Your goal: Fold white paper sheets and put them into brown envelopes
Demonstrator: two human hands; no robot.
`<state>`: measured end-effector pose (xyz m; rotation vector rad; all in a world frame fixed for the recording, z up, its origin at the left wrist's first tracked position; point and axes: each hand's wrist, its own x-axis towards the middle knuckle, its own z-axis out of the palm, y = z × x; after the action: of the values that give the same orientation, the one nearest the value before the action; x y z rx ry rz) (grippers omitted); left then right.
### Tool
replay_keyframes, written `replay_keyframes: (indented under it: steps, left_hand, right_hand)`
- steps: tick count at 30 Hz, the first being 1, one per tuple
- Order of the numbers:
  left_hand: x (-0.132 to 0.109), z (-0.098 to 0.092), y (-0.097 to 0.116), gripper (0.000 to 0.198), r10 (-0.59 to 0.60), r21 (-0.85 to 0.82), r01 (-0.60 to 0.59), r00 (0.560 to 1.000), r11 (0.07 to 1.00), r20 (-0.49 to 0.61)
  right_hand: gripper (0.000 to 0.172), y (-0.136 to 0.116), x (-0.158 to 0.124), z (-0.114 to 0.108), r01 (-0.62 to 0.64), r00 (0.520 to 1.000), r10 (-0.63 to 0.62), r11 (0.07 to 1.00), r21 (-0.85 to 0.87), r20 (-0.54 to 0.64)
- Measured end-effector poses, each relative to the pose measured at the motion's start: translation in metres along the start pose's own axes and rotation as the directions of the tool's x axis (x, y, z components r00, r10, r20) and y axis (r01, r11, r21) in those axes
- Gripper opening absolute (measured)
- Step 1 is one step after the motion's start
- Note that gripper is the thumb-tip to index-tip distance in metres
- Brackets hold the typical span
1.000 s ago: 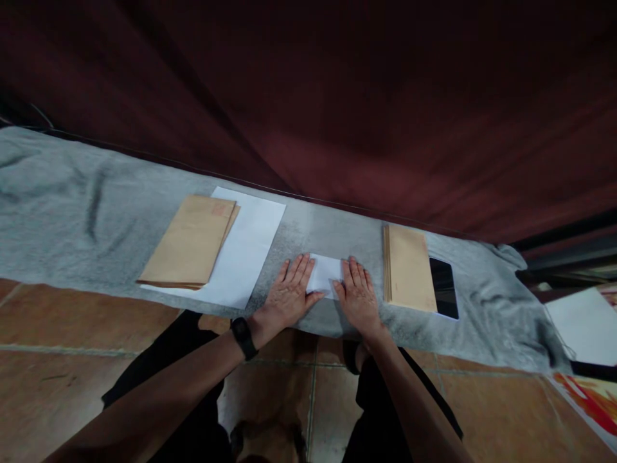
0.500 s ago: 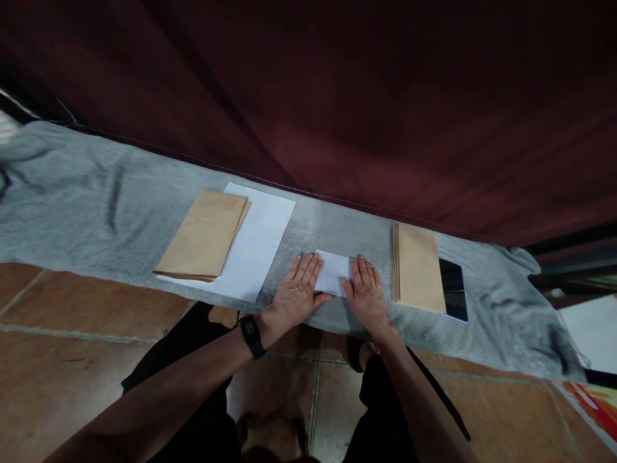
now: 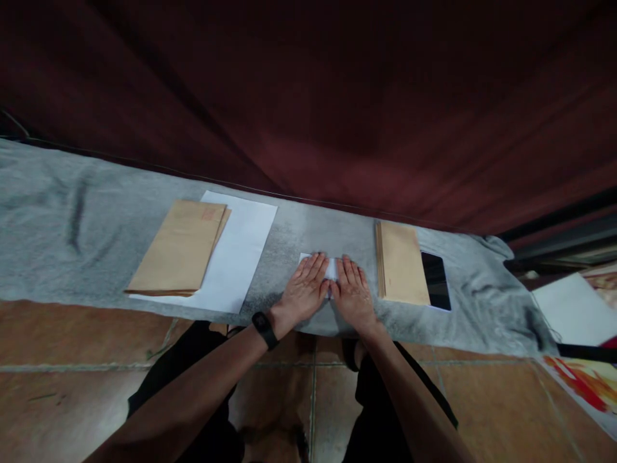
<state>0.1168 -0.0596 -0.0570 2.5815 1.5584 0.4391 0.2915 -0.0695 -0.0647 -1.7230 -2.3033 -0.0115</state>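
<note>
While pressing down flat with fingers (image 3: 315, 267) stretched straight, the left hand (image 3: 303, 290) and right hand (image 3: 355, 294) are covering a small white paper (image 3: 331, 266). It is lying on the grey cloth (image 3: 96, 212).

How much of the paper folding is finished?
One small white paper already looks folded. Right now the left hand and right hand press flat on it, side by side, on the grey cloth. Probably left to do: the big white sheets lie unfolded under the left envelope stack. The right envelope stack sits beside a phone. Whether any envelope is filled cannot be seen.
</note>
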Motion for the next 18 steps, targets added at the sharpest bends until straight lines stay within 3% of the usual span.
replay_keyframes:
  steps: [9, 14, 18]
  left_hand:
    - [-0.005, 0.002, -0.007, 0.059, -0.024, 0.034, 0.024, 1.0, 0.999, -0.01]
    - [-0.005, 0.002, -0.009, 0.06, -0.005, 0.025, 0.005, 1.0, 1.0, 0.013]
    - [-0.005, 0.002, -0.011, 0.06, -0.004, 0.04, 0.004, 1.0, 0.999, 0.018]
  right_hand:
    - [0.058, 0.0, -0.002, -0.007, -0.062, 0.998, 0.062, 0.998, 0.001, -0.001]
    - [0.057, -0.013, 0.001, -0.009, 0.053, 0.997, -0.058, 0.995, 0.08, 0.059]
    - [0.057, -0.019, 0.002, -0.005, 0.054, 0.996, -0.059, 0.996, 0.071, 0.074]
